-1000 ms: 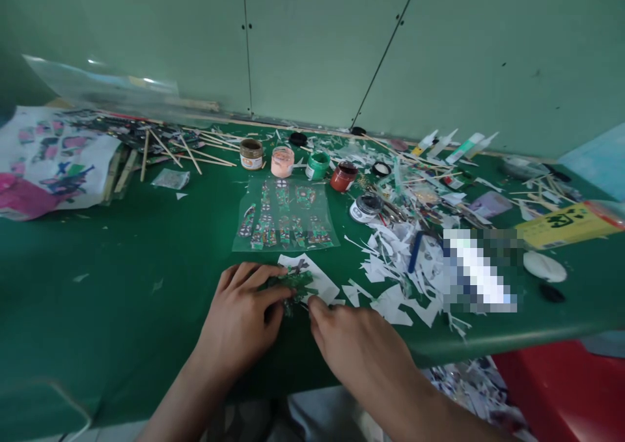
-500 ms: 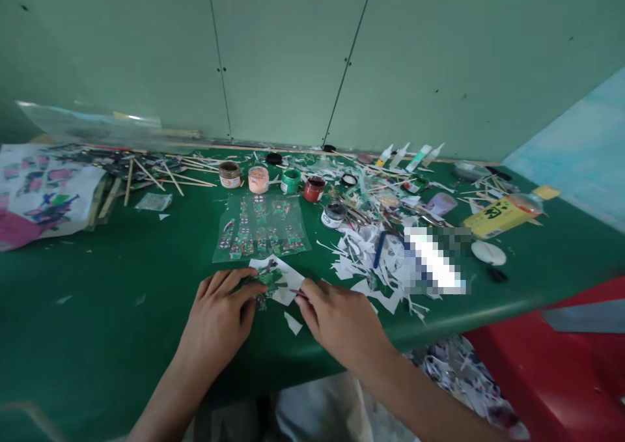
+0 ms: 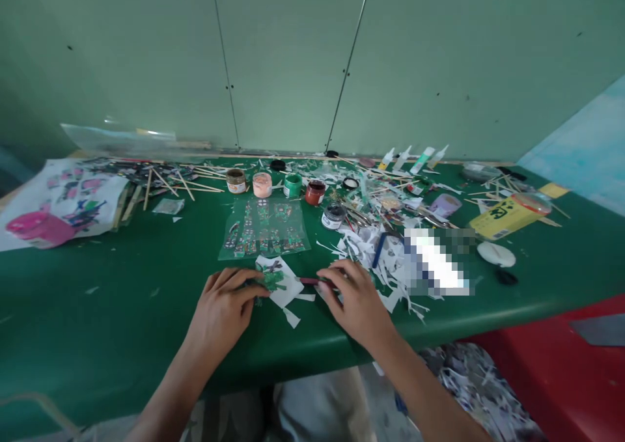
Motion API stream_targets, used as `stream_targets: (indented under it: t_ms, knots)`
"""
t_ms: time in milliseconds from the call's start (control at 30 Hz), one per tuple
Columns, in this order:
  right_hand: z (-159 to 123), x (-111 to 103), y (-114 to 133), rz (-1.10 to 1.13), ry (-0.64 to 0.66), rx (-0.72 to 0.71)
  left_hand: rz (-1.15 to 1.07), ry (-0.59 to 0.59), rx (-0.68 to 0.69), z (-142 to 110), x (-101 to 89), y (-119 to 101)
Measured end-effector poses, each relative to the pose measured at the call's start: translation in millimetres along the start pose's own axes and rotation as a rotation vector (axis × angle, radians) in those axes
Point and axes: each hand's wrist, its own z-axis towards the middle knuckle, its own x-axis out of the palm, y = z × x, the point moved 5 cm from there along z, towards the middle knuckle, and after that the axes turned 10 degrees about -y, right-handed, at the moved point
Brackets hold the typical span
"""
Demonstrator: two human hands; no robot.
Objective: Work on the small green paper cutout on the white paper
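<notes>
My left hand presses its fingertips on a small white paper piece with a green and purple printed figure, which lies flat on the green table. My right hand rests just right of that paper and grips a thin red-handled tool that lies low over the table, its tip pointing left toward the paper. A small white paper scrap lies between my two hands.
A clear sheet of printed stickers lies behind the paper. Several small paint jars stand in a row further back. White paper offcuts, sticks, tubes and a yellow box litter the right side. A printed sheet lies at the far left.
My right hand has drawn to the right, away from the printed paper, with the red tool now showing in its fingers. My left hand stays on the paper. The view shifted slightly.
</notes>
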Motion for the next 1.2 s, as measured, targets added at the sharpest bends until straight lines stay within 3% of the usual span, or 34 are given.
stream_targets:
  t_ms: [133,233,300,400,533,633,867,1000,1200]
  knots:
    - [-13.8,-46.6,-63.3,0.001,-0.187,0.093,0.064,-0.025,-0.08,1.8,-0.8,2.2]
    - [-29.4,-87.3,-129.6,-0.126,-0.36,0.323,0.089,-0.033,-0.085,3.2,-1.8,0.9]
    - [-40.0,-103.3,-168.2,-0.18,-0.392,0.538,0.092,-0.034,-0.064,3.8,-2.6,-0.6]
    - [-48.7,-110.6,-198.2,-0.149,-0.427,0.685,0.098,-0.046,-0.037,3.8,-4.5,-1.8]
    - [-57.0,-111.5,-208.9,-0.102,-0.528,0.813,0.094,-0.039,-0.036,3.2,-4.8,-1.2]
    - [-61.6,-111.1,-212.3,-0.093,-0.509,0.898,0.084,-0.021,-0.044,3.7,-3.6,-0.5]
    - [-60.2,-106.7,-214.4,-0.179,-0.402,0.873,0.069,-0.031,-0.053,4.7,-3.7,0.0]
    - [-57.3,-106.3,-208.6,-0.196,-0.42,0.836,0.061,-0.026,-0.06,4.5,-4.1,-0.1]
    - [-61.0,-112.1,-215.6,-0.168,-0.482,0.945,0.052,-0.014,-0.074,4.4,-3.8,-0.3]
